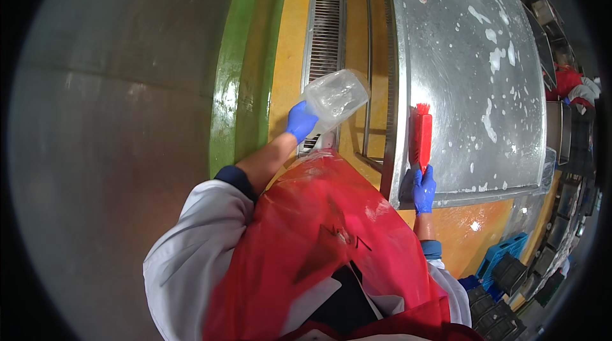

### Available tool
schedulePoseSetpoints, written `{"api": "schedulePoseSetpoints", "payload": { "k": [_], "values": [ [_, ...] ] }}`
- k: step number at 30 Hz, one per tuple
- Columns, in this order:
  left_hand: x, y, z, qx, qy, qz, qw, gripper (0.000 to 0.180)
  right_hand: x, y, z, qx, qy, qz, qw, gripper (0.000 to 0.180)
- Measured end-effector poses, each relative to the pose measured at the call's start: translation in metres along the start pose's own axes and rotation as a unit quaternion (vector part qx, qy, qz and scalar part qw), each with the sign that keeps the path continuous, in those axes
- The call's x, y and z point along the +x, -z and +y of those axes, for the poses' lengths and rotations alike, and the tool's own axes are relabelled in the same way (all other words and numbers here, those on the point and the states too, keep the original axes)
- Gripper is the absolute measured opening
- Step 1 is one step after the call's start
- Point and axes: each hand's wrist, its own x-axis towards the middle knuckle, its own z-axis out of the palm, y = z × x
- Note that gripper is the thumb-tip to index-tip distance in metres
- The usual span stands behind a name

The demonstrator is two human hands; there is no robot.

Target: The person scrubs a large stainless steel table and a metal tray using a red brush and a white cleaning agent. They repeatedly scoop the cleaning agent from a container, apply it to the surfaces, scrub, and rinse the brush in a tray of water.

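Container of clear plastic (341, 95) clamped in left hand (301, 121); right hand (424, 191) grips long red plastic brush (423, 137) low, presumably freeing bristles (422, 109).

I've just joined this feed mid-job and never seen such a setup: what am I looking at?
No machine here: these are a person's own hands in blue gloves. The one picture comes from a wide fisheye camera on their head, looking down, so straight edges bend; the red apron is the wearer's. The left hand holds a clear plastic container above a floor grate. The right hand grips a red brush, bristles pointing away from the wearer, by the left edge of a metal table. Whitish patches, perhaps foam, dot the tabletop.
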Motion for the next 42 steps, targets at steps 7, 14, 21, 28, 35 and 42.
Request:
{"api": "schedulePoseSetpoints", "payload": {
  "k": [7,14,21,28,35,42],
  "values": [
    [0.136,-0.067,0.029,0.074,-0.001,0.024,0.997,0.032,0.044,-0.021,0.012,0.128,-0.126,0.0,0.984,0.038],
    [0.251,-0.079,0.065,0.144,-0.075,0.02,0.987,0.03,0.029,-0.003,-0.04,0.224,-0.254,-0.002,0.941,0.037],
    [0.317,-0.032,0.118,0.169,-0.071,-0.078,0.98,0.027,0.03,-0.024,-0.092,0.163,-0.264,0.004,0.951,0.039],
    [0.348,-0.008,0.232,0.197,-0.132,-0.198,0.951,0.03,0.25,-0.045,-0.167,-0.005,-0.076,-0.005,0.997,0.053],
    [0.408,-0.027,0.316,0.266,-0.306,-0.236,0.883,0.034,0.524,-0.056,-0.207,-0.126,-0.109,0.001,0.986,0.053],
    [0.447,-0.051,0.376,0.298,-0.371,-0.265,0.839,0.039,0.537,-0.054,-0.211,-0.157,-0.207,-0.017,0.966,0.05]
  ]
}}
